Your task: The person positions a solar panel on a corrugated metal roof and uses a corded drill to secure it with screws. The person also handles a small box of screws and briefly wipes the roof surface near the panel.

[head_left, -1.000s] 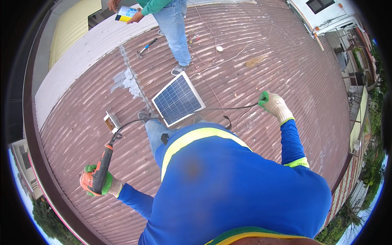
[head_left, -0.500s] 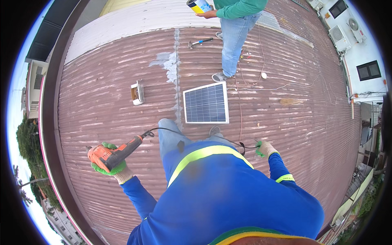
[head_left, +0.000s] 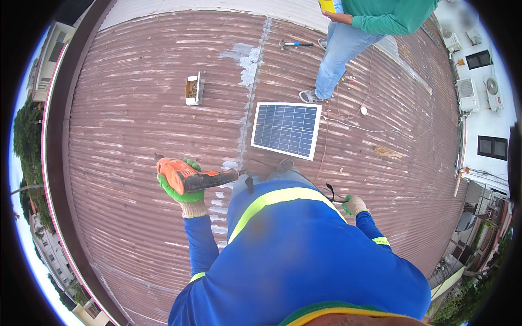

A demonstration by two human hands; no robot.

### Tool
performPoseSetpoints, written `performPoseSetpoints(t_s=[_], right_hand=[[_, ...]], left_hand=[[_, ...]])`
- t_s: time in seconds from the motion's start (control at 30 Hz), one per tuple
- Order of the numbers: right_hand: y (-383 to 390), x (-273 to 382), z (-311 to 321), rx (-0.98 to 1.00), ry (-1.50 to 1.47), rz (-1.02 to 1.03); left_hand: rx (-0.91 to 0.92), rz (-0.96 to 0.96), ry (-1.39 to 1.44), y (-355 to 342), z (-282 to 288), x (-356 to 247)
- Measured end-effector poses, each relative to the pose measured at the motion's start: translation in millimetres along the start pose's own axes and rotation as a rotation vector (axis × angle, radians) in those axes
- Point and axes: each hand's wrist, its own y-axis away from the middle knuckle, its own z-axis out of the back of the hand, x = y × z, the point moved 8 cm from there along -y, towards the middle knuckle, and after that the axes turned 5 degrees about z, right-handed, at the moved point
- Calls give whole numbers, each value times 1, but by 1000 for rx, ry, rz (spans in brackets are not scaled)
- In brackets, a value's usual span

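One orange-and-black power drill (head_left: pixel 198 178) is being clasped by the green-gloved left hand (head_left: pixel 187 196), its long axis lying roughly nine-to-three o'clock; toward three, thin black cable (head_left: pixel 337 200) is being pinched by the green-gloved right hand (head_left: pixel 355 205).

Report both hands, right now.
Left hand: closed around the orange-and-black power tool.
Right hand: closed, apparently holding the dark cord.

hammer (head_left: pixel 298 44) on corrugated roof (head_left: pixel 136 130) | straw-coloured bundle (head_left: pixel 386 152) | white air-conditioner units (head_left: pixel 466 94)
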Motion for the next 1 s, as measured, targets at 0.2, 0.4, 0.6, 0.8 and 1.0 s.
performPoseSetpoints(t_s=[0.2, 0.4, 0.6, 0.8, 1.0], right_hand=[[-13, 56, 42, 107, 255, -24], [-29, 113, 50, 61, 449, 175], [-56, 150, 41, 161, 429, 198], [-76, 160, 21, 337, 440, 205], [-92, 170, 27, 410, 496, 345]], left_hand=[[-186, 163, 229, 25, 58, 33], [-300, 85, 225, 44, 127, 0], [-397, 66, 117, 60, 198, -40], [-564, 46, 92, 99, 229, -26], [-526, 82, -25, 124, 210, 7]])
